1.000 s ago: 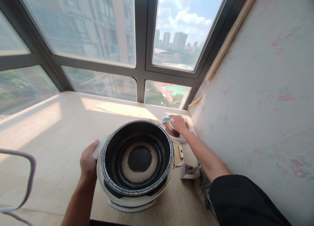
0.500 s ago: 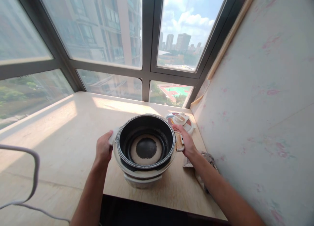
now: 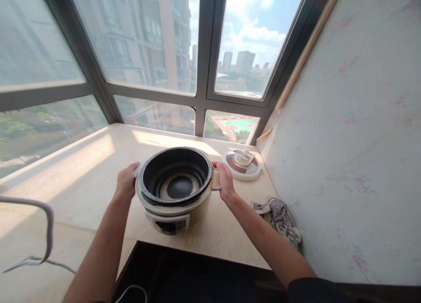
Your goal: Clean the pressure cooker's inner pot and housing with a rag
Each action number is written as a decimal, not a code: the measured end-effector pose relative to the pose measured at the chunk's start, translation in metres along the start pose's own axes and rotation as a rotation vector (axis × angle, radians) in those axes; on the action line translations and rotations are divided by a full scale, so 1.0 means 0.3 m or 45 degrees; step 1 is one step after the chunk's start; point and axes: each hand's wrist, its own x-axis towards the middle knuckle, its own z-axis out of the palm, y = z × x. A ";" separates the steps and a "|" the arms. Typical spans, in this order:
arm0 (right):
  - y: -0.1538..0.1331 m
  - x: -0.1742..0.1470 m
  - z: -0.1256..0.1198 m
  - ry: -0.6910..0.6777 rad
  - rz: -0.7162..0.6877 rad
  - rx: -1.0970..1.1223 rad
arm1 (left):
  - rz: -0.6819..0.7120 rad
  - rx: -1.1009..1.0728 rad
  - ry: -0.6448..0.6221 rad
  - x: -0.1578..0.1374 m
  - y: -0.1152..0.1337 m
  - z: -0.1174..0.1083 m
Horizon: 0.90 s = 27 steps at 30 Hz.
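Between my hands is an electric pressure cooker [image 3: 200,213], lidless, with a cream body and a control panel [image 3: 169,224] on its front. Its black inner pot [image 3: 151,176] shows a pale worn ring around a dark centre. My left hand [image 3: 126,180] grips the handle on the left side, fingers mostly hidden behind it. On the opposite side, my right hand [image 3: 225,180] is wrapped round the right handle [image 3: 215,180]. The cooker looks slightly tilted; whether its base touches the counter I cannot tell. To its right lies the round lid [image 3: 245,173], knob up.
A crumpled patterned cloth [image 3: 283,222] lies by the flowered wall [image 3: 355,162]. A grey-white cable [image 3: 49,224] loops at the left. The pale counter [image 3: 230,237] ends at a dark gap in front; windows [image 3: 200,105] stand behind.
The cooker has moved left with both hands on it, away from the lid. More of its front panel, the lid and the cloth now show.
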 end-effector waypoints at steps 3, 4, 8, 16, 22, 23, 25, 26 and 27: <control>-0.020 0.001 0.007 -0.138 0.072 -0.114 | -0.014 0.185 -0.042 -0.002 0.039 -0.071; -0.033 0.005 0.003 -0.180 0.067 -0.164 | 0.043 0.253 -0.039 -0.012 0.050 -0.096; -0.102 0.020 -0.015 -0.324 -0.081 -0.402 | 0.507 0.515 0.023 -0.087 0.062 -0.168; -0.159 0.001 0.001 -0.347 -0.141 -0.678 | 0.631 0.523 -0.176 -0.234 -0.059 -0.120; -0.175 -0.021 0.000 -0.594 -0.207 -0.796 | 0.479 0.332 -0.102 -0.316 -0.069 -0.060; -0.181 -0.022 0.000 -0.608 -0.204 -0.771 | 0.445 0.264 -0.090 -0.324 -0.066 -0.052; -0.194 -0.022 0.000 -0.632 -0.182 -0.702 | 0.405 0.141 -0.081 -0.333 -0.061 -0.040; -0.202 -0.020 0.000 -0.636 -0.174 -0.659 | 0.404 0.097 -0.082 -0.335 -0.059 -0.036; -0.209 -0.017 0.000 -0.639 -0.171 -0.611 | 0.415 0.069 -0.083 -0.335 -0.057 -0.033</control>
